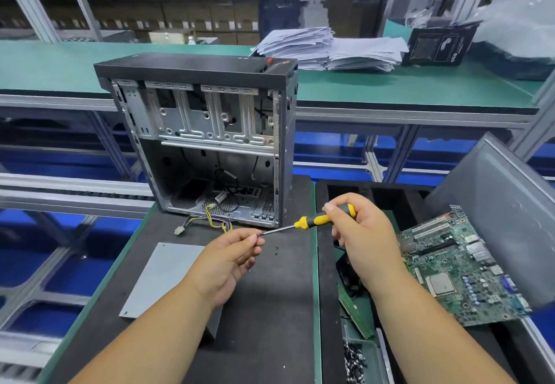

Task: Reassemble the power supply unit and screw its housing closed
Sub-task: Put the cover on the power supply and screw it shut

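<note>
The grey power supply unit [163, 278] lies on the black mat, partly under my left forearm, its bundle of coloured cables [210, 221] trailing toward the open case. My right hand [357, 233] grips the yellow-and-black handle of a screwdriver [315, 220]. My left hand [231, 257] pinches at the tip of the screwdriver's shaft; whether a screw sits between the fingertips is hidden. Two small black screws [276, 250] lie loose on the mat just right of my left hand.
An open, emptied computer case [210, 143] stands upright behind the hands. A green motherboard [462, 275] leans at the right against a grey side panel [504, 203]. A small tray of dark screws [357, 359] sits at the bottom right. Paper stacks [330, 48] lie on the far bench.
</note>
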Motion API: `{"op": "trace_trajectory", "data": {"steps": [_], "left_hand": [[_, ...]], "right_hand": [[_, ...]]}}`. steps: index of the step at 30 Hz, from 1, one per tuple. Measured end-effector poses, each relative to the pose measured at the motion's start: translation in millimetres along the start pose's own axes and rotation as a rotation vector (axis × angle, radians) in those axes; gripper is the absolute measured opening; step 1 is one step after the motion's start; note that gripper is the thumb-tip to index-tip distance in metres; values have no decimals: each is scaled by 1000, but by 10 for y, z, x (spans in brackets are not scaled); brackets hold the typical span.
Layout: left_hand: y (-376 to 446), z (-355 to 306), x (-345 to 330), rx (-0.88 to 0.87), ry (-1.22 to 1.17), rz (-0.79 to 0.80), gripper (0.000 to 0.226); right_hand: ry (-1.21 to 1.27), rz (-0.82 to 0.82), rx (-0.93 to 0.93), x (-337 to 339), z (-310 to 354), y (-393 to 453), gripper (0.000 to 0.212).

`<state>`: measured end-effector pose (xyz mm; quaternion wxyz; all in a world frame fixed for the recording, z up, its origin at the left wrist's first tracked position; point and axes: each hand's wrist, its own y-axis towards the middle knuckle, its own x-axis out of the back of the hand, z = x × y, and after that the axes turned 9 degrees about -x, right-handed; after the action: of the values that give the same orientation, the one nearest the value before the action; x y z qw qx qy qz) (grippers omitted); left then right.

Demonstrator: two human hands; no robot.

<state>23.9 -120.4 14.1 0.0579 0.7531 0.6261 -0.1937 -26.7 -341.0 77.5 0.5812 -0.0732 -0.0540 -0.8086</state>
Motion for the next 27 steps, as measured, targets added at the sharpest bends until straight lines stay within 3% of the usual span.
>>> {"op": "trace_trajectory", "data": {"steps": [4,15,18,27], "left_hand": [[-62,-14,17,7,-33,-36,8],[-150,-170,249,4,-50,-92,24],[-163,-225,349,-18,3,-79,10],[-297,-319,800,-137,250,1,10]], "right_hand": [[-19,40,13,-49,14,6,13],[-77,187,96,-228,108,-58,12],[-98,187,114,-333,161,-77,13],[-61,78,19,-810,165,-239,13]]}}
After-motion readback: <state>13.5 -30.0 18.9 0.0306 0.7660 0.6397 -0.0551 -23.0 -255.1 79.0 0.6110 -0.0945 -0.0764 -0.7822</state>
